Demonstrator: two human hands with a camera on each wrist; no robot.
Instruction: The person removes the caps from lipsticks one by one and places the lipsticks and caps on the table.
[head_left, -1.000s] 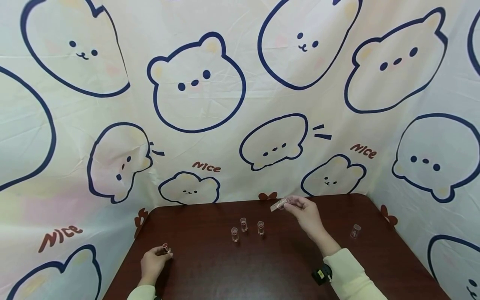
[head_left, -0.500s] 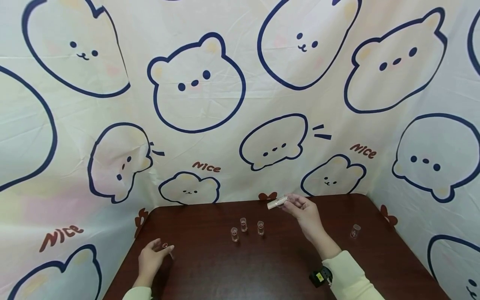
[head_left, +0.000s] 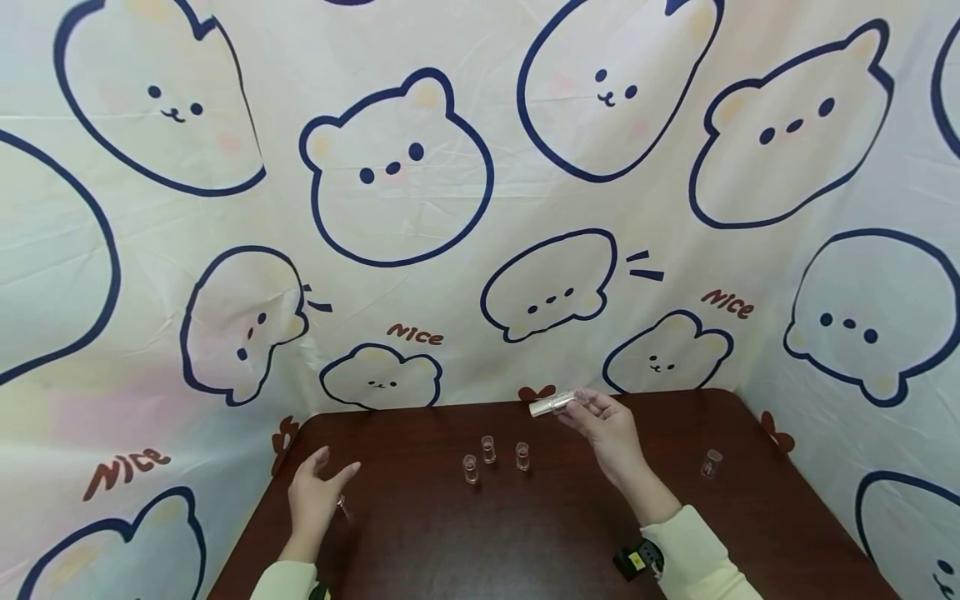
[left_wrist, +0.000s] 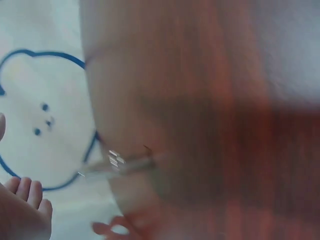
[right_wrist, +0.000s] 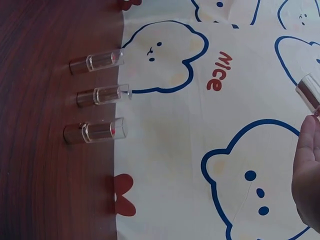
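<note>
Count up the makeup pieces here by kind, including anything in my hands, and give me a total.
Lipsticks: 5 (a standing trio, a blurry lipstick beside your left hand, and a held lipstick in your right hand)
Loose pieces: 1, apparently a clear cap
Total: 6

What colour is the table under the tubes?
Dark reddish-brown; the table shows best in the head view.

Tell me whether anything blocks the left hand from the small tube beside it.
Nothing visible does: in the head view, the left hand is right beside the tube, with no other object between them.
</note>
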